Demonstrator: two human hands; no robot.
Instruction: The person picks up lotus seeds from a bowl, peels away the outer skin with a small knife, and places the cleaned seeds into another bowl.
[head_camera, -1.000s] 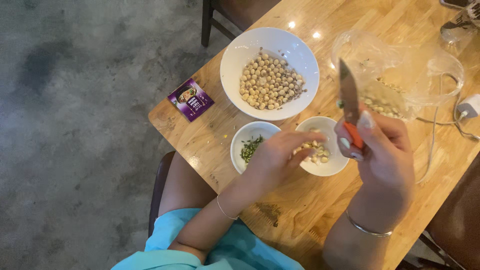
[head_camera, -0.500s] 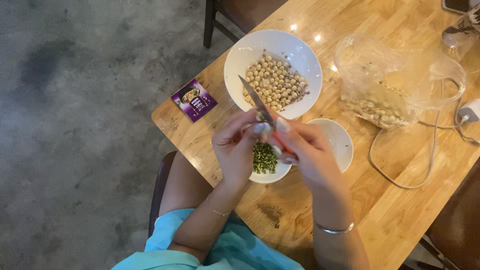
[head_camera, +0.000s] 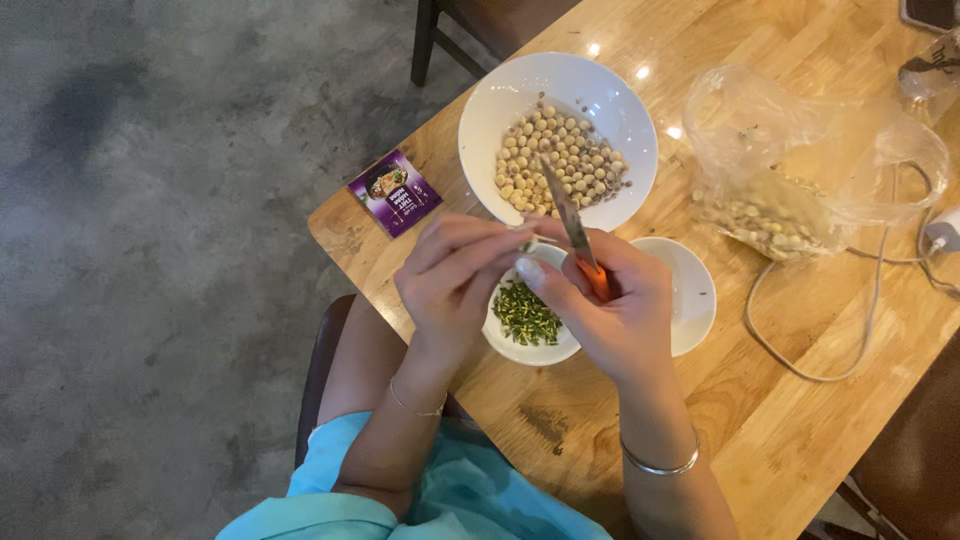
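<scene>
My right hand grips a small knife with an orange handle, blade pointing up and away over the big bowl's rim. My left hand pinches something tiny at its fingertips right against the blade; what it is stays hidden by the fingers. Both hands hover over a small white bowl holding green bits. A large white bowl of pale round seeds sits just beyond. Another small white bowl lies to the right, partly behind my right hand.
A clear plastic bag with more seeds lies at the right on the wooden table. A white cable loops by it. A small purple packet rests near the table's left corner. A chair stands beyond.
A second ago my right hand held the knife up at the right and my left reached into the right small bowl. Both hands have since come together over the bowl of green bits.
</scene>
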